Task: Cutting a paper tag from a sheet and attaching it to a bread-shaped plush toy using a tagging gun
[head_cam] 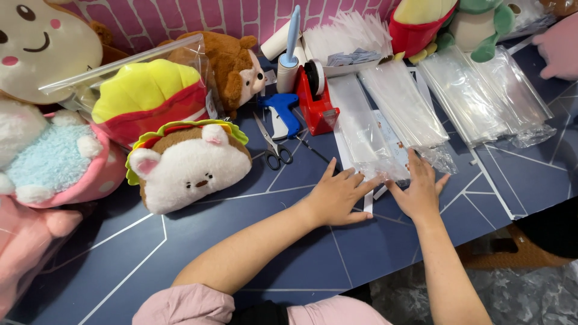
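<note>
Dark blue table (180, 253) with white line pattern carries everything; both hands are flat at the near end of a stack of clear plastic bags (364, 135), nothing gripped. Left hand (337, 195) is spread wide, palm down, fingers pointing up toward the stack's near edge and touching it; right hand (418, 191) is also open and flat, just right of the left, fingertips pressing the stack's near right corner. Further stacks of clear bags (475, 90) lie up and right of the hands, well apart. Up and left of the hands sits a red tape dispenser (316, 99), beside it a blue tagging gun (283, 111), scissors (274, 147) and a lint roller (289, 57). Far left is a taco-shaped white plush (189, 165), and beyond it a fries-shaped plush (144, 99) already inside a clear zip bag (120, 66), seemingly alone in it; a brown plush (232, 63) leans behind, a pink-and-blue plush (51, 159) at the far left. Bags under the hands look empty. Risk, as a judgement: the film is slick and stacked, so flat palms could fan or slide several sheets instead of one, or push the pile toward the dispenser; the scissors lie open near the left hand, a snag hazard for the film
</note>
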